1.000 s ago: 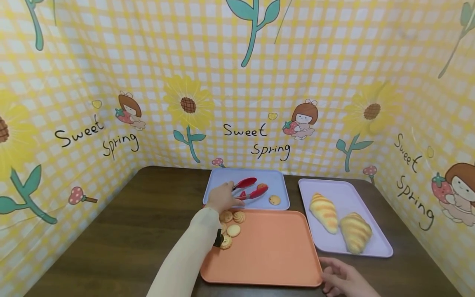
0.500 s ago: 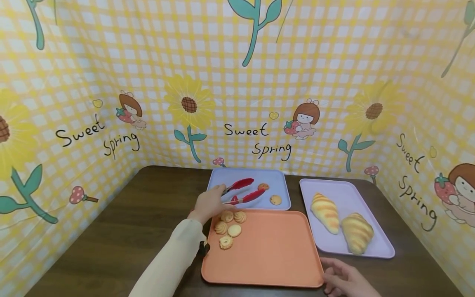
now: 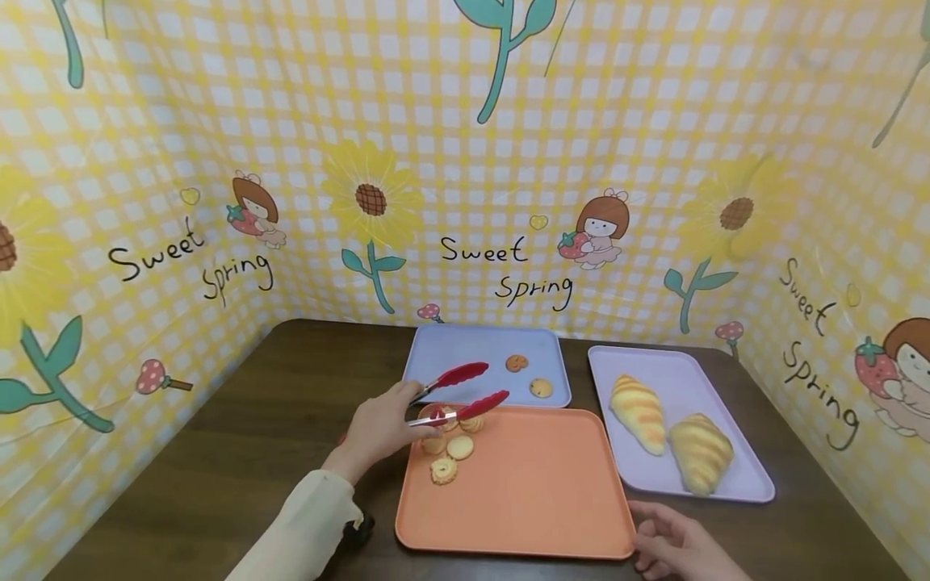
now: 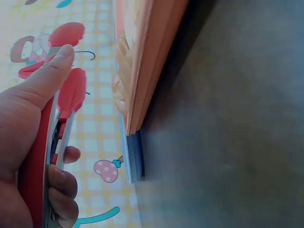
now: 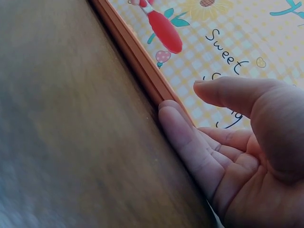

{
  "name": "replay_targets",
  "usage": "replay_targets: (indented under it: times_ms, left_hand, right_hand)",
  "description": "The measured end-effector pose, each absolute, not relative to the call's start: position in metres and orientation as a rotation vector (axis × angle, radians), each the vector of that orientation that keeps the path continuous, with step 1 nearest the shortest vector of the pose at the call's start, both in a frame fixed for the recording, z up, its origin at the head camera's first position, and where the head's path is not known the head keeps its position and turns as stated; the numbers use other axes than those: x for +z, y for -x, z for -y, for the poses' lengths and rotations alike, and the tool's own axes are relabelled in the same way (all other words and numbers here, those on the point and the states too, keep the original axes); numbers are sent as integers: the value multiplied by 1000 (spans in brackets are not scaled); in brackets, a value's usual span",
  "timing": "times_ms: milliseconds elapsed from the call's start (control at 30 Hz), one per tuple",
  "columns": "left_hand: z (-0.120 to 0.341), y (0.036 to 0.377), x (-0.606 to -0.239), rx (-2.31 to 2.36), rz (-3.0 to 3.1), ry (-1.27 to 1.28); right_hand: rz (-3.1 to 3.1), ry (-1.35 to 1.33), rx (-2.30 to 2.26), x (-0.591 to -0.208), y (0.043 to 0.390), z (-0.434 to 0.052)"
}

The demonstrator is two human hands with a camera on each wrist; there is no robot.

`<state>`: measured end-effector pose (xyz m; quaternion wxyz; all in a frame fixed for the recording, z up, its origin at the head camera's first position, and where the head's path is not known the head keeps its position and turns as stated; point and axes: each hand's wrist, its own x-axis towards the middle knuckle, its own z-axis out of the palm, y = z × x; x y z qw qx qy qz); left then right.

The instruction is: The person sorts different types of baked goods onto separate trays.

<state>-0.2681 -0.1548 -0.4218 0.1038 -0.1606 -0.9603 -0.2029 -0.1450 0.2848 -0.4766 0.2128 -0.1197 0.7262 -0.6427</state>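
In the head view my left hand (image 3: 379, 429) grips a pair of red-tipped tongs (image 3: 465, 374) by the handles, over the left back corner of the orange tray (image 3: 538, 492). The tongs' two arms stand apart with nothing between their tips. In the left wrist view the thumb lies along one tong arm (image 4: 71, 95) and the fingers curl round the handles. Several cookies (image 3: 459, 447) sit in that tray's left back part, some partly hidden by the tongs. My right hand (image 3: 679, 545) touches the tray's right front corner with its fingertips, thumb raised off it in the right wrist view.
Behind the orange tray lies a blue tray (image 3: 458, 343) with a brown cookie (image 3: 517, 362) and a paler cookie (image 3: 541, 388). On the right, a purple tray (image 3: 676, 367) bears a striped croissant (image 3: 638, 410) and a duller croissant (image 3: 701, 453). A checked cloth (image 3: 465, 186) surrounds the table.
My left hand has drawn the tongs back and to the left, from over the blue tray to the orange tray's back left corner. The right hand stays at the tray's corner.
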Motion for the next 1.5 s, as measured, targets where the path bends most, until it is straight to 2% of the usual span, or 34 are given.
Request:
replay_targets:
  times_ms: [533,1100,1500]
  left_hand:
    - [169,227,-426,-406,2914,451]
    - [148,220,-403,-221,3007,507]
    - [148,215,-404,-170,2966,535]
  right_hand:
    - [-1963,393,-1795,-476,146,-289]
    - [-1955,399,-1794,-477,145,-288]
    - [-1986,395,-1779,-477,145,-289]
